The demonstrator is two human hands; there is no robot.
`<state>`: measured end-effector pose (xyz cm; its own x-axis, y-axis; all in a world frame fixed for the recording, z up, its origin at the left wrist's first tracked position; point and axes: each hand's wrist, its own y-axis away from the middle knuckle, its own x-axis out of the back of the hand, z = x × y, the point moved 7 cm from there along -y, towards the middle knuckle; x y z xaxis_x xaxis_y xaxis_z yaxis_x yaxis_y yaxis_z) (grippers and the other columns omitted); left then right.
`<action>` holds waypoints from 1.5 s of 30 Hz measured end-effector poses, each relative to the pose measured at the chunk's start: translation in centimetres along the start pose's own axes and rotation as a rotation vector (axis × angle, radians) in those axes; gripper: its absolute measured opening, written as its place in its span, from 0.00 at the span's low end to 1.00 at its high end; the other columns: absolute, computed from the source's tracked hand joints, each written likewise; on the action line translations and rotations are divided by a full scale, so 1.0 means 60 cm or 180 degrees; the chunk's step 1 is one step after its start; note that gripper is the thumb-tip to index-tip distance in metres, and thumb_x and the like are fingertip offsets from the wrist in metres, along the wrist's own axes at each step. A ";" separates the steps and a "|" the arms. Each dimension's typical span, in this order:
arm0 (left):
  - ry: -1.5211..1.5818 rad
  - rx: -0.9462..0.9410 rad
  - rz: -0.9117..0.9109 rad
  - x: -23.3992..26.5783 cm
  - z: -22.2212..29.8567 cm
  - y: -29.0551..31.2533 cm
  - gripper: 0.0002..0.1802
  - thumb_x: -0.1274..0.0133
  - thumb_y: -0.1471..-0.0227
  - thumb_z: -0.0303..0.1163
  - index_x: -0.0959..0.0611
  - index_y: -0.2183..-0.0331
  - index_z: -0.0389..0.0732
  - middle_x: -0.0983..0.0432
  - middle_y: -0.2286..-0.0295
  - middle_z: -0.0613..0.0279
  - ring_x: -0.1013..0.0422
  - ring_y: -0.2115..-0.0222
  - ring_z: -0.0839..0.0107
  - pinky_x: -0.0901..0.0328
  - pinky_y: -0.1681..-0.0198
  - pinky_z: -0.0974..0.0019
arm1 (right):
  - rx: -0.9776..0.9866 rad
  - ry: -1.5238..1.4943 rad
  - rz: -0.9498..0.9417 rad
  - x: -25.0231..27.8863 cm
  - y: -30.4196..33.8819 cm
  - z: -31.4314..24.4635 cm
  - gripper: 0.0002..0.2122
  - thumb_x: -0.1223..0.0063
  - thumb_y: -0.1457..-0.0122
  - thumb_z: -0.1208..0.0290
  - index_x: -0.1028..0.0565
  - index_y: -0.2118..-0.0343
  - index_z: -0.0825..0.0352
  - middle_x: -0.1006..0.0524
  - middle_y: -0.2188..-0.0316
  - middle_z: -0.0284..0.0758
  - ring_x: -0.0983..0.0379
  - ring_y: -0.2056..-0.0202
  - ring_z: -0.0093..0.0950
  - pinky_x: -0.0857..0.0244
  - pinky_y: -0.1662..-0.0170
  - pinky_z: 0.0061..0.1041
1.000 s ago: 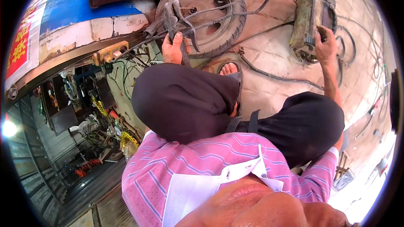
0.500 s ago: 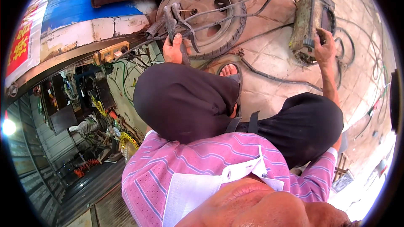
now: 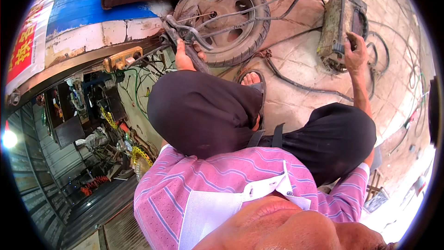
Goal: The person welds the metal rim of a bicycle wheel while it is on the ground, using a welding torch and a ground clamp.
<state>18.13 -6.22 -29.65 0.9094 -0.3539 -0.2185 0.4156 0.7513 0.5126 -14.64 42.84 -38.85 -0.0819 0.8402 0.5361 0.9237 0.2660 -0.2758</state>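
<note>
Two bare hands, one dark lever-handled clamp [image 3: 198,64], one grimy box machine [image 3: 332,32].
Left hand [image 3: 186,57], upper left of centre: fingers wrapped closed around the clamp's handle, beside the wheel [image 3: 262,28]. Right hand [image 3: 356,56], upper right: fingers curled, narrow, at the machine's front; whether pinching anything, cannot tell.

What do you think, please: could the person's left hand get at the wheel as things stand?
Probably yes: the left hand appears right by the near edge of the wheel, though the dark tool it holds occupies its grip.
</note>
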 end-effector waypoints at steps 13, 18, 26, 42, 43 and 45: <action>-0.3026 -0.1921 -0.0933 -0.030 0.003 0.025 0.11 0.38 0.40 0.34 0.20 0.61 0.40 0.25 0.78 0.67 0.31 0.78 0.75 0.37 0.74 0.68 | -0.0210 -0.0157 0.0484 0.073 0.072 -0.008 0.13 0.36 0.41 0.73 0.18 0.53 0.66 0.15 0.61 0.37 0.19 0.60 0.27 0.25 0.55 0.28; -0.2337 -0.1841 -0.0984 -0.053 0.035 0.046 0.18 0.43 0.36 0.39 0.24 0.55 0.34 0.23 0.77 0.58 0.30 0.79 0.69 0.34 0.72 0.65 | -0.1375 0.0046 0.0150 0.077 0.176 0.056 0.17 0.31 0.42 0.64 0.19 0.54 0.66 0.15 0.63 0.39 0.18 0.62 0.29 0.25 0.56 0.29; -0.2267 -0.1664 -0.1065 -0.073 0.026 0.051 0.19 0.42 0.37 0.39 0.24 0.53 0.34 0.23 0.74 0.57 0.29 0.79 0.67 0.33 0.73 0.62 | -0.1322 0.0757 -0.0058 0.021 0.154 0.020 0.22 0.35 0.44 0.48 0.21 0.60 0.64 0.17 0.63 0.42 0.19 0.59 0.45 0.26 0.55 0.42; -0.2453 -0.1544 -0.1019 -0.073 0.025 0.042 0.21 0.42 0.37 0.44 0.24 0.55 0.35 0.22 0.75 0.57 0.28 0.79 0.68 0.34 0.73 0.65 | -0.3230 -0.2508 0.0367 -0.090 0.205 0.067 0.19 0.42 0.34 0.55 0.20 0.58 0.71 0.18 0.69 0.33 0.18 0.71 0.26 0.35 0.69 0.26; -0.2441 -0.1534 -0.1007 -0.072 0.023 0.044 0.22 0.41 0.37 0.44 0.24 0.55 0.35 0.22 0.75 0.57 0.28 0.79 0.68 0.34 0.73 0.65 | -0.3215 -0.2726 0.0467 -0.094 0.208 0.072 0.18 0.42 0.33 0.57 0.20 0.57 0.71 0.19 0.68 0.32 0.18 0.71 0.25 0.37 0.69 0.23; -0.2432 -0.1545 -0.1039 -0.078 0.018 0.042 0.22 0.41 0.37 0.44 0.24 0.55 0.35 0.22 0.75 0.57 0.28 0.79 0.68 0.34 0.73 0.65 | -0.3223 -0.2725 0.0518 -0.081 0.216 0.080 0.17 0.41 0.33 0.59 0.21 0.57 0.71 0.19 0.66 0.32 0.18 0.71 0.26 0.36 0.69 0.23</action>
<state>14.90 -3.27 -26.42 0.5621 -0.7248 0.3985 0.7641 0.6395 0.0853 -4.08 44.45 -48.85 0.1918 0.9576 -0.2150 0.7835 -0.0175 0.6211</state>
